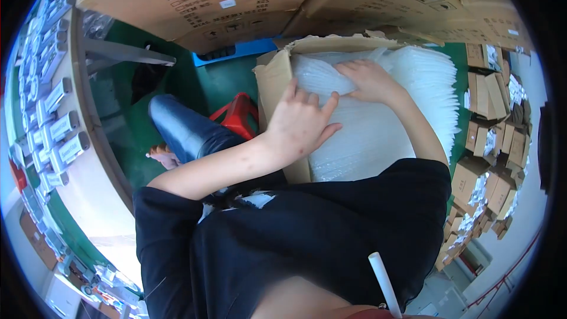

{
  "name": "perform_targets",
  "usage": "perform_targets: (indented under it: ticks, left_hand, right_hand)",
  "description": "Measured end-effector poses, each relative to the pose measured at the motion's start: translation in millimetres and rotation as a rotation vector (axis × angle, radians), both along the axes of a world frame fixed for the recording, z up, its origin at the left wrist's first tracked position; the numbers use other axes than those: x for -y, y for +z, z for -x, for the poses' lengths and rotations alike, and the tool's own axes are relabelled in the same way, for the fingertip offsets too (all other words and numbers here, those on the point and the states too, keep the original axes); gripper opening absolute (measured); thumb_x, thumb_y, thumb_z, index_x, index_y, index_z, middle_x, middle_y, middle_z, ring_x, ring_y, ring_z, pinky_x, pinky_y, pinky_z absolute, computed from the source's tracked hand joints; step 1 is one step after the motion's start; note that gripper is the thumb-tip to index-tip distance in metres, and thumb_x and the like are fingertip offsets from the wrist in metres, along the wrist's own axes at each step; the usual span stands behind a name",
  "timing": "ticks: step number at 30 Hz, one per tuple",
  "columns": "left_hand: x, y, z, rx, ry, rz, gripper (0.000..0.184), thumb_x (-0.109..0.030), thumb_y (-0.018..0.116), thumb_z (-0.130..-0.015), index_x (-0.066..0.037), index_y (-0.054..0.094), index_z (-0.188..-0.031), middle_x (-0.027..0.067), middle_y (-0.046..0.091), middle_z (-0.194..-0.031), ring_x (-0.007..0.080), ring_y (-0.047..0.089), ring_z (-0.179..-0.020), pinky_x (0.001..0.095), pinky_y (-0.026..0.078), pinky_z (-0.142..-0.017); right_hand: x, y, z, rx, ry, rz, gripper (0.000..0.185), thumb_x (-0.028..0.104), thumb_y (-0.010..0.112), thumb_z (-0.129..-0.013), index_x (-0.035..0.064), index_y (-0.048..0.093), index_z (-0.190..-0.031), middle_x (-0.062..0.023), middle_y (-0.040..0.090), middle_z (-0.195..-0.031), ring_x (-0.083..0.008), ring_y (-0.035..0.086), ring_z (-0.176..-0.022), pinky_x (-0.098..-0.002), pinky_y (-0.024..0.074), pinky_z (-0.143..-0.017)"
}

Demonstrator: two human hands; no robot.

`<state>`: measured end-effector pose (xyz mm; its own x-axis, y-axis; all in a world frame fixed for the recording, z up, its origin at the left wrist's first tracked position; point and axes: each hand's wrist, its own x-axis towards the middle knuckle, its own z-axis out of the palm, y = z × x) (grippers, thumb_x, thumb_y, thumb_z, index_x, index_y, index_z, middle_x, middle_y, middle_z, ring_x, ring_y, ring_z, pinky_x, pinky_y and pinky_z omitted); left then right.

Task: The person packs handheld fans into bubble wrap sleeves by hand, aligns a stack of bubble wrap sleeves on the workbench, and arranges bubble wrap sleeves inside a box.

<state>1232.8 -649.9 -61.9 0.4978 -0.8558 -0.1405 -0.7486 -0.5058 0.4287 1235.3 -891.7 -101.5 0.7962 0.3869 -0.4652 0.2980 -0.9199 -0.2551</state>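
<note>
A cardboard carton [273,82] in front of me stands open, filled with stacked sheets of clear bubble wrap bags [354,136]. My right hand [372,80] reaches into the far part of the carton. Its fingers and thumb close on a rumpled bubble wrap bag [319,74] on top of the stack. Over the carton's left edge is my left hand [301,118], with fingers apart and nothing in it. Whether that hand touches the carton wall is hard to tell. More bags stand in a dense row [428,88] along the right side.
Large printed cartons [236,0] rise just beyond the open one. A red stool [239,112] and a blue crate [233,52] are on the green floor. To the left is a table [94,201] with rows of grey devices [71,147]. Small opened boxes [472,183] pile up at right.
</note>
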Motion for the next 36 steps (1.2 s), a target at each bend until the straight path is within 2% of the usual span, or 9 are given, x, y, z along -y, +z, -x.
perform_targets:
  ticks: [3,6,9,14,17,20,27,34,36]
  left_hand:
    - [-52.4,15.0,-8.8,-0.092,0.068,0.248,0.039,-0.029,0.060,-0.083,-0.007,0.055,-0.114,0.0123,0.060,-0.101,0.0282,0.057,-0.100,0.0436,0.039,-0.095]
    - [-109.0,27.1,-10.1,0.088,0.089,0.193,0.038,-0.023,0.063,-0.079,-0.008,0.055,-0.113,0.0108,0.059,-0.102,0.0260,0.056,-0.101,0.0424,0.039,-0.094]
    - [-166.5,43.2,-0.8,0.183,0.144,0.195,0.040,-0.023,0.065,-0.077,-0.009,0.055,-0.112,0.0104,0.057,-0.106,0.0263,0.052,-0.106,0.0438,0.037,-0.096]
    - [-280.8,42.9,62.4,0.247,0.553,0.298,0.038,-0.027,0.059,-0.084,-0.010,0.052,-0.117,0.0121,0.050,-0.117,0.0291,0.046,-0.116,0.0442,0.036,-0.099]
    - [-324.0,17.3,105.5,0.248,0.791,0.299,0.039,-0.025,0.057,-0.086,-0.009,0.050,-0.121,0.0159,0.044,-0.125,0.0351,0.038,-0.123,0.0458,0.034,-0.101]
    - [-347.2,-3.3,125.8,0.270,0.824,0.421,0.039,-0.023,0.057,-0.086,-0.008,0.050,-0.120,0.0188,0.042,-0.127,0.0369,0.037,-0.124,0.0466,0.033,-0.102]
    - [-379.7,3.4,145.6,0.184,0.833,0.740,0.036,-0.018,0.057,-0.085,-0.006,0.049,-0.119,0.0191,0.043,-0.124,0.0363,0.040,-0.119,0.0437,0.034,-0.099]
    - [-402.7,11.0,135.3,-0.264,1.131,0.911,0.029,-0.004,0.052,-0.087,0.000,0.053,-0.115,0.0151,0.049,-0.120,0.0249,0.049,-0.113,0.0328,0.037,-0.097]
    - [-404.1,2.4,124.2,-0.176,1.068,0.909,0.028,-0.005,0.049,-0.088,0.001,0.053,-0.115,0.0152,0.049,-0.121,0.0236,0.048,-0.114,0.0327,0.037,-0.098]
  right_hand:
    - [-11.5,28.6,-5.1,0.072,-0.091,-0.211,0.058,0.025,0.067,-0.076,0.0047,0.047,-0.127,-0.0163,0.051,-0.126,-0.0336,0.047,-0.118,-0.0418,0.0353,-0.100]
    - [-41.4,34.5,-3.1,0.341,-0.103,-0.323,0.060,0.026,0.062,-0.081,0.0046,0.041,-0.133,-0.0180,0.048,-0.129,-0.0341,0.042,-0.122,-0.0410,0.0304,-0.104]
    - [-47.2,3.6,9.2,0.359,-0.114,-0.184,0.052,0.021,0.058,-0.084,0.0051,0.043,-0.131,-0.0180,0.047,-0.131,-0.0360,0.038,-0.124,-0.0422,0.0272,-0.105]
    - [-58.8,98.1,37.8,0.540,-0.393,-0.285,0.049,0.033,0.034,-0.097,-0.0038,0.046,-0.127,-0.0218,0.047,-0.130,-0.0361,0.041,-0.122,-0.0422,0.0270,-0.105]
    - [-25.5,21.7,84.1,1.030,0.142,0.665,0.038,0.018,0.052,-0.093,-0.0071,0.051,-0.123,-0.0215,0.050,-0.128,-0.0339,0.048,-0.119,-0.0406,0.0395,-0.097]
    - [-25.6,-27.2,94.9,0.668,-0.441,0.078,0.043,0.027,0.036,-0.096,0.0001,0.050,-0.125,-0.0196,0.049,-0.129,-0.0373,0.042,-0.122,-0.0415,0.0294,-0.104]
    - [-50.9,2.8,64.8,0.857,-0.196,0.082,0.044,0.027,0.036,-0.096,0.0010,0.045,-0.130,-0.0201,0.044,-0.134,-0.0369,0.038,-0.125,-0.0445,0.0263,-0.104]
    - [-47.4,46.8,80.3,0.606,-0.360,-0.057,0.046,0.033,0.036,-0.096,0.0053,0.043,-0.133,-0.0170,0.042,-0.137,-0.0335,0.034,-0.130,-0.0438,0.0216,-0.108]
    - [-56.6,26.7,86.7,0.651,-0.423,-0.041,0.047,0.034,0.036,-0.096,0.0066,0.043,-0.134,-0.0161,0.041,-0.138,-0.0325,0.033,-0.131,-0.0436,0.0202,-0.109]
